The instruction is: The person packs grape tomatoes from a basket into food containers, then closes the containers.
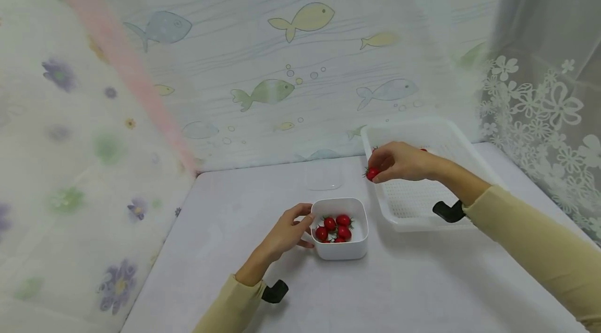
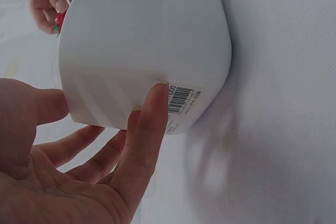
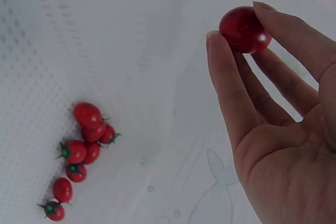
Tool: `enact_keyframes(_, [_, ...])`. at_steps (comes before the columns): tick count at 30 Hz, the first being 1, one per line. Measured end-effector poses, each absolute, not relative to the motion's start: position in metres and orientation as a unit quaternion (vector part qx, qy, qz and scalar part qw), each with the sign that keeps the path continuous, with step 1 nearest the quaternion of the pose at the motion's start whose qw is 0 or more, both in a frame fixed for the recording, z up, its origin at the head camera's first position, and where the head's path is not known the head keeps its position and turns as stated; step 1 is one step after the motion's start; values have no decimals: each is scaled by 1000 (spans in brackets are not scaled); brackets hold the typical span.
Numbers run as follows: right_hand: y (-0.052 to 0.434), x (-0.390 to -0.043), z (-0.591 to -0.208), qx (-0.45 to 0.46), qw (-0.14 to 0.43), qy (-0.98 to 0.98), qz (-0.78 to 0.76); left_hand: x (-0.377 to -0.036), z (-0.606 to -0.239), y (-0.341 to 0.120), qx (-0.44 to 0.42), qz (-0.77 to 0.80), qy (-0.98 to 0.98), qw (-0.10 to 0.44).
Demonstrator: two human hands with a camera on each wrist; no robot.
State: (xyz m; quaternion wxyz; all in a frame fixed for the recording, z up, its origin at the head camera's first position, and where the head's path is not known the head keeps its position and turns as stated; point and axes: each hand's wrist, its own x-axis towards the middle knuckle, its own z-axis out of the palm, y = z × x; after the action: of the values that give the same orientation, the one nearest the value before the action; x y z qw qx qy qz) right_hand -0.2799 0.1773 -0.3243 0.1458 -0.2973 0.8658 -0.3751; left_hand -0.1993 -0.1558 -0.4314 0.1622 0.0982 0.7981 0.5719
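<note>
In the head view my right hand [image 1: 405, 162] pinches a red cherry tomato [image 1: 372, 174] between thumb and fingers, above the left rim of a white perforated basket [image 1: 392, 213]. The right wrist view shows this tomato [image 3: 245, 30] at the fingertips. My left hand [image 1: 286, 231] touches the left side of a small white square box [image 1: 341, 251], its fingers spread along the wall. Several cherry tomatoes [image 1: 344, 232] with green stems lie inside the box. A barcode label [image 2: 182, 100] shows beside a fingertip in the left wrist view.
More cherry tomatoes [image 3: 76, 151] lie clustered in the basket, along its wall. A clear flat lid-like piece [image 1: 324, 179] lies on the white table [image 1: 244, 202] behind the box. A fish-patterned curtain [image 1: 263, 61] hangs behind, and a lace curtain [image 1: 554, 98] at right.
</note>
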Motion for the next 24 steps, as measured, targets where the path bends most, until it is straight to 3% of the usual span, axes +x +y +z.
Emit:
enact_keyframes(16, [150,-254,-329,-323,131,863,-365,-199,-430,-155,101,571,798,163])
enact_keyframes(24, [124,-241,-344,-331,153,854,-371,-199,-431,-156,98,572,798,165])
